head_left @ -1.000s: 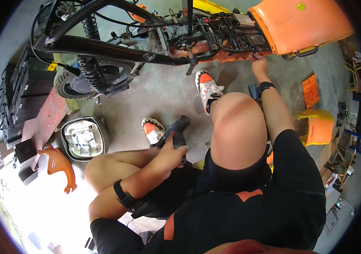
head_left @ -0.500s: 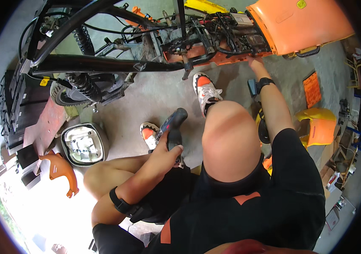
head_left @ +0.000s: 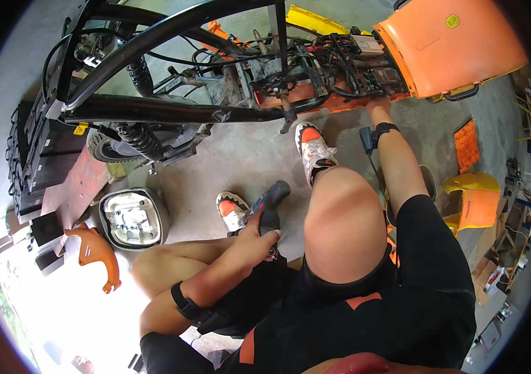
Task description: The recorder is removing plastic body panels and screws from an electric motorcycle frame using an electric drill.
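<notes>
My left hand (head_left: 255, 244) is closed round a dark cordless drill (head_left: 272, 209) with small red marks, held low over the floor between my knees. Its working tip cannot be made out. My right arm stretches forward to the stripped vehicle, where my right hand (head_left: 377, 107) touches the lower edge of the orange floor panel (head_left: 340, 107). The fingers of that hand are hidden under the edge. Above it lies exposed wiring with a dark box (head_left: 389, 76). A black band and a small dark device (head_left: 366, 138) sit at my right wrist.
The black tube frame (head_left: 172, 111) spans the upper left, with a shock absorber (head_left: 138, 140) and a wheel (head_left: 100, 146) below. An orange front body (head_left: 452, 43) stands upper right. A grey-rimmed seat shell (head_left: 133, 218), an orange curved part (head_left: 97, 255) and a yellow-orange cover (head_left: 477, 199) lie around me.
The whole view has shifted, so the scene sits a little further right and lower. My left hand keeps the drill, and my right hand stays at the panel edge.
</notes>
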The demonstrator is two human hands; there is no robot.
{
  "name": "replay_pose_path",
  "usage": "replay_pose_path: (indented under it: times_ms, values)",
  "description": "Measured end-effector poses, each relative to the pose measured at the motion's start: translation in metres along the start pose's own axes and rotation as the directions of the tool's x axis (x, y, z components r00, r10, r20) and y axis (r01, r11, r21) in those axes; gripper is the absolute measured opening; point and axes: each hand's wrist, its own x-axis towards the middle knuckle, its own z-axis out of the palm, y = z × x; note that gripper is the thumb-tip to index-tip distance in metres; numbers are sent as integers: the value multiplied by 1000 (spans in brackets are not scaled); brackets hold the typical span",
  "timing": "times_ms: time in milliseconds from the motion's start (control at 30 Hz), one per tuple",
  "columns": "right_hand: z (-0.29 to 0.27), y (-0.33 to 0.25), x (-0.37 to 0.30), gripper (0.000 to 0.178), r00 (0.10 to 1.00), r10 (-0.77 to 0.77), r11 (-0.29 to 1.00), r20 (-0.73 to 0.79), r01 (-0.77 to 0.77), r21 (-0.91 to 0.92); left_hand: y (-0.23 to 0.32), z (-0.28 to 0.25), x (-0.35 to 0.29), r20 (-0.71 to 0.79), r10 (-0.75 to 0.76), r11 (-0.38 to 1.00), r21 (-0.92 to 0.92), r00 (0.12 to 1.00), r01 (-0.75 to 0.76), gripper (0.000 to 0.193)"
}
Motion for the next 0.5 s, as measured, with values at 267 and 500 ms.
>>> replay_pose_path:
  times_ms: [267,500]
  values:
    - [16,-9,7,50,990,141,990,0,-141,-17,-1,-2,5,-45,44,999,19,998,-43,72]
    - [7,-6,-8,31,972,-179,973,-150,152,-174,1,-5,6,-54,51,997,65,997,-47,71]
